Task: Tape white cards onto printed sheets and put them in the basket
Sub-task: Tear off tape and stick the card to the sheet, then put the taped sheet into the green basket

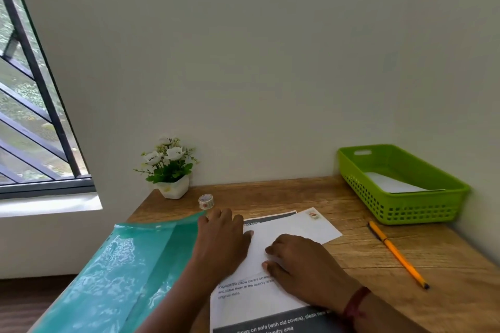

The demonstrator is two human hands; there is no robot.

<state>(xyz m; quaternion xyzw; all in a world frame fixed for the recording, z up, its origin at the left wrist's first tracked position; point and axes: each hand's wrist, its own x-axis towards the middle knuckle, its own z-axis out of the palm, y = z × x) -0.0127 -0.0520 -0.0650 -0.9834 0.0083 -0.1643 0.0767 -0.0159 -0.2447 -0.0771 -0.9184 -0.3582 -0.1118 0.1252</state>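
White card (297, 227) lies on the printed sheet (257, 303) on the wooden desk (446, 265), with patterned tape on its far corner. Left hand (221, 240) rests flat on its left edge; right hand (303, 265) presses down with bent fingertips. Green basket (405, 213) stands far right, holding a sheet.

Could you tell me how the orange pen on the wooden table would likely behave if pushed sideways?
The slim orange pen looks straight and rigid, so it should lift without bending. Lying flat on the wooden table, it would probably roll if nudged sideways. Being so thin, it is likely very light.
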